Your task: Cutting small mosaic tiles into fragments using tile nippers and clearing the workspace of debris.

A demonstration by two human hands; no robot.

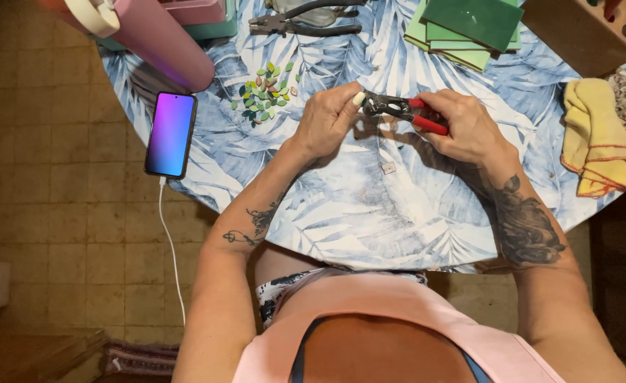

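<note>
My right hand (462,128) grips red-handled nippers (401,110) above the round table with the blue leaf-print cloth (341,213). The tool's dark jaws point left toward my left hand (327,120). My left hand pinches a small pale piece (360,98) right at the jaws. A pile of small green, leaf-shaped tile bits (265,92) lies just left of my left hand. One small whitish fragment (388,168) lies on the cloth below the hands.
A phone (170,133) with a lit purple screen lies at the table's left edge, its white cable (172,248) hanging down. A pink bottle (160,35), black pliers (306,21), stacked green tiles (469,28), a wooden block with holes (589,32) and a yellow cloth (596,138) ring the table.
</note>
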